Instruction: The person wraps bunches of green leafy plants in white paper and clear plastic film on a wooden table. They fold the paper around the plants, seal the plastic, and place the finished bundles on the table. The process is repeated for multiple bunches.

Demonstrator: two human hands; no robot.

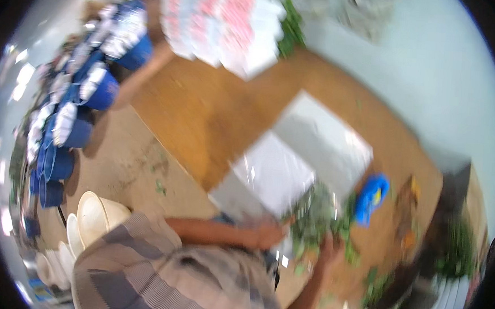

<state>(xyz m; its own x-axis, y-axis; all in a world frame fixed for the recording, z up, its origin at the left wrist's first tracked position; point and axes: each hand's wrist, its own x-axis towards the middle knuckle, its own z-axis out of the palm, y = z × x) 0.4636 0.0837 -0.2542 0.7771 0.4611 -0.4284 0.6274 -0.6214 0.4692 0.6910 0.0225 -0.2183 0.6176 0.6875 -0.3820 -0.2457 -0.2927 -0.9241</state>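
Note:
Motion blur softens the whole picture. A leafy green bunch of stems (316, 214) lies at the near side of an orange-brown tabletop (216, 106), partly under shiny clear wrapping. My left hand (270, 235) is curled at the left side of the bunch, beside the wrapping's near edge; its grip is blurred. At the lower leaves, the fingers of my right hand (331, 248) touch the bunch, and how firmly they close is unclear. A white wrapping sheet (274, 171) extends away from the leaves. Beyond it lies a grey-white sheet (323, 135).
A blue object (371, 199), blurred, lies right of the bunch. Pink-and-white wrapped bunches (221, 25) are stacked at the table's far end. Blue buckets (100, 87) line the left, with cream buckets (99, 217) nearer. Greenery (456, 248) stands at right.

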